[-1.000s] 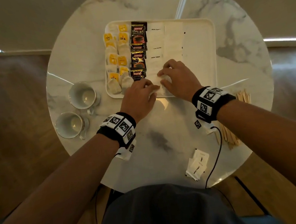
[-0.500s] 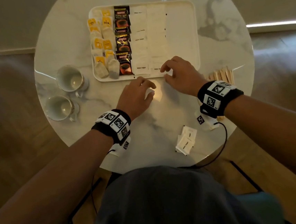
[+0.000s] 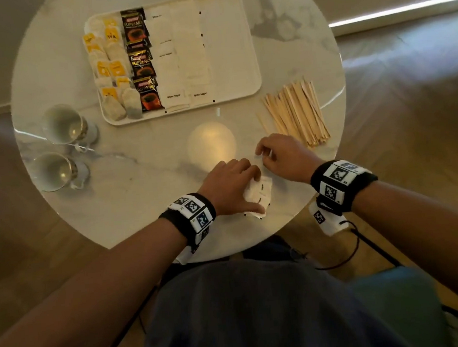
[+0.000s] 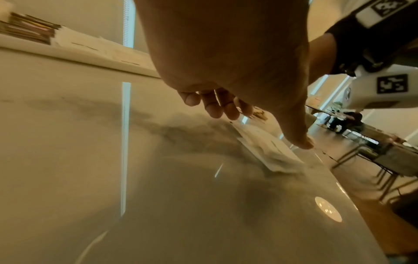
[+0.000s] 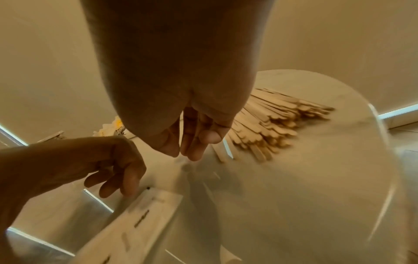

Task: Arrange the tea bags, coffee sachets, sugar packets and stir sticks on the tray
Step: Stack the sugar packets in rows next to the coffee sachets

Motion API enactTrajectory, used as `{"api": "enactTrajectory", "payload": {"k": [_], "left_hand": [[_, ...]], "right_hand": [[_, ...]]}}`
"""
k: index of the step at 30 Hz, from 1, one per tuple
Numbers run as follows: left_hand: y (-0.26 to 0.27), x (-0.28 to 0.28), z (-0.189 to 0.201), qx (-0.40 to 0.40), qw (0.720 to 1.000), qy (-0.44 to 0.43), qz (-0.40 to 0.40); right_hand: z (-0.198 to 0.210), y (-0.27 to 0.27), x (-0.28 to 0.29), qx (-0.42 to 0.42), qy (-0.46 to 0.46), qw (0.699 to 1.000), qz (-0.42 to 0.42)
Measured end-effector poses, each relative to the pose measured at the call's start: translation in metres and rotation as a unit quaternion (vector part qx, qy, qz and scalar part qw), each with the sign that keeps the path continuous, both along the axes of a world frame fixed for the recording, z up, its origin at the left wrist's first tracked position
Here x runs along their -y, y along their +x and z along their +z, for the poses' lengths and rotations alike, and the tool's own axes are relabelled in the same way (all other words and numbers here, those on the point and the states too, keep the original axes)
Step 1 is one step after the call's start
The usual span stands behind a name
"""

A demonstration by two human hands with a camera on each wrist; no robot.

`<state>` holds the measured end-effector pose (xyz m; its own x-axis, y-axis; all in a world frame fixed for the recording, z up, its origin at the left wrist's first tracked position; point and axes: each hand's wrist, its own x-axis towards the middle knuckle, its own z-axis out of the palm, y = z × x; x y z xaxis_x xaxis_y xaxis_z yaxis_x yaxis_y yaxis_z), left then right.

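The white tray [image 3: 228, 47] at the table's far side holds rows of tea bags [image 3: 108, 70], black coffee sachets [image 3: 141, 61] and white sugar packets [image 3: 180, 60]; its right part is bare. Stir sticks [image 3: 297, 113] [image 5: 271, 121] lie in a heap on the table, right of the tray. A few loose sugar packets [image 3: 262, 195] [image 4: 269, 151] [image 5: 140, 219] lie near the table's front edge. My left hand [image 3: 247, 191] rests over them, fingers and thumb touching their edges. Just beyond them my right hand [image 3: 265, 157] hovers, fingers loosely curled and pointing down, with nothing seen in them.
Two empty cups [image 3: 63, 125] [image 3: 54, 170] stand on the table's left side. A lamp's bright reflection [image 3: 211, 144] lies on the marble between the tray and my hands. The round table's front edge [image 3: 230, 254] is close behind the loose packets.
Both hands have drawn back from the tray's front edge toward me. The left hand now lies on the loose sugar packets; the right hand has come to a spot near the stir sticks.
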<state>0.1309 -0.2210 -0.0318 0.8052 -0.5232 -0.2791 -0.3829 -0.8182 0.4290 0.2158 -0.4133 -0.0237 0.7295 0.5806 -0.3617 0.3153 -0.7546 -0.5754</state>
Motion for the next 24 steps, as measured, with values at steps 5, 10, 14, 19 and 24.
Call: {"api": "enactTrajectory", "payload": {"k": [5, 10, 14, 19, 24], "left_hand": [[-0.014, 0.008, -0.005, 0.007, 0.999, 0.038, -0.033], [-0.003, -0.009, 0.0, 0.004, 0.999, 0.039, 0.024], [0.017, -0.031, 0.006, -0.026, 0.995, 0.033, 0.092], [0.032, -0.044, 0.014, -0.099, 0.969, -0.076, 0.214], [0.03, -0.047, 0.019, -0.105, 0.958, -0.11, 0.242]], "right_hand": [[-0.002, -0.011, 0.011, -0.013, 0.005, 1.0, 0.001], [-0.002, -0.009, 0.007, -0.02, 0.008, 1.0, 0.009], [-0.001, -0.004, -0.005, -0.034, 0.0, 0.999, 0.02], [0.002, 0.003, -0.024, -0.045, 0.015, 0.998, 0.034], [0.002, 0.007, -0.037, -0.014, 0.033, 0.998, 0.059]]}}
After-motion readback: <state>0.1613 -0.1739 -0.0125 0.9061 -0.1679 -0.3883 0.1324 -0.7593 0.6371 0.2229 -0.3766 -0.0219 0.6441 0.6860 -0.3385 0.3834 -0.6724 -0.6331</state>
